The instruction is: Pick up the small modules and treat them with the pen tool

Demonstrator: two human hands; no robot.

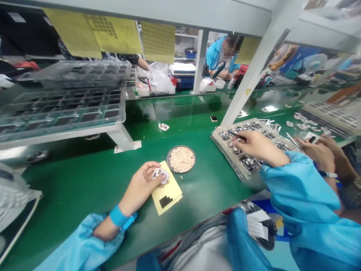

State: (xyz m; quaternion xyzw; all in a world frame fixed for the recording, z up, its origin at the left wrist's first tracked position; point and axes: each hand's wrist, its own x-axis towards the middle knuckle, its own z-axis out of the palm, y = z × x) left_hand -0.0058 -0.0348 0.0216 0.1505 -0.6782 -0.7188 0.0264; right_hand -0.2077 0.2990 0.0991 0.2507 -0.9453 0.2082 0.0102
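My left hand (142,180) is closed around a small white plastic housing (161,175) with dark bits in it. It is over a yellow sheet (174,192) that bears black patches. My right hand (258,146) pinches dark tweezers (237,134), whose tips reach over the compartments of a grey tray (229,162) filled with small metallic parts. What the tips touch is too small to tell. Between my hands stands a round dish (181,159) of tiny pale pieces.
At the right, a co-worker's hands (320,152) hold a small white part. Clear blister trays (93,103) sit on a white raised shelf (124,137) at the left. A white post (251,81) rises behind my tray. White housings (164,127) lie on the green bench (93,180).
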